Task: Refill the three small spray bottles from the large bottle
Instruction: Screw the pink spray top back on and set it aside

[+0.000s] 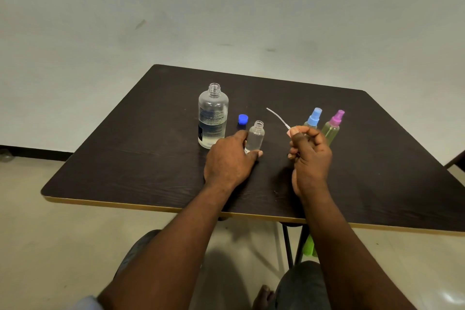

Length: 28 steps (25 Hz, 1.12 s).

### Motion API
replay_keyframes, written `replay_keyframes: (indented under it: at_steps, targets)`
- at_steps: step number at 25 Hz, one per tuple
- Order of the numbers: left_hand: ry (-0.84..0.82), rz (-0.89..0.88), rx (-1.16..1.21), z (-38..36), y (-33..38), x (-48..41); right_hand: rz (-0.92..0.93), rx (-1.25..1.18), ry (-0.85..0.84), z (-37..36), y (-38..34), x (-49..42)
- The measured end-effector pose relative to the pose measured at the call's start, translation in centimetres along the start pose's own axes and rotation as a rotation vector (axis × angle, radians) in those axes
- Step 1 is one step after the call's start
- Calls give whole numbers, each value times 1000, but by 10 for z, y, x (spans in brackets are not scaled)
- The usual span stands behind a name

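Currently the left grip (231, 158) clasps the base of the small clear uncapped spray bottle (256, 134), which stands on the dark wood-grain tabletop (151, 158) just right of the large clear plastic bottle (213, 116). The right grip (310, 156), further right, pinches the removed spray head by its white dip tube (276, 116). A blue screw cap (243, 119) lies beside the large bottle. Well right stand the blue-topped bottle (313, 119) and purple-topped bottle (333, 126), closed and seemingly filled. Probably only the third needs finishing; its level is unreadable.

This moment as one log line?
left hand: holds small clear plastic bottle | right hand: pinches pale spray pump | large clear plastic bottle: open
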<state>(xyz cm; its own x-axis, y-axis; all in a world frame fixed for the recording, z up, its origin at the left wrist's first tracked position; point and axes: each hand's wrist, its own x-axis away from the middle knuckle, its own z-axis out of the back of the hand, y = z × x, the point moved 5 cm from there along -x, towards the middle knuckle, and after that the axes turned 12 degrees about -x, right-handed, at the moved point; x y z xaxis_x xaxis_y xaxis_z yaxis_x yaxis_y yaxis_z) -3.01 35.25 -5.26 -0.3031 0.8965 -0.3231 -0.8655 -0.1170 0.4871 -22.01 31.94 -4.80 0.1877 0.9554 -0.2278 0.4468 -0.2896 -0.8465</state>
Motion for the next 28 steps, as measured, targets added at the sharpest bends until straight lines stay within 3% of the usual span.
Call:
replay_keyframes:
  at_steps: [3, 8, 14, 20, 28]
  targets:
    - [8, 8, 21, 3, -1, 1, -78, -228, 53, 6, -2, 0]
    - [55, 18, 45, 7, -2, 3, -115, -384, 57, 7, -1, -1]
    - [50, 8, 46, 7, -2, 2, -45, -197, 7, 4, -1, -1]
    - [60, -15, -3, 8, 2, 3, -61, -295, 14, -1, -2, -6]
    - [-14, -73, -40, 3, 3, 2, 216, 427, -302, -60, -9, -7]
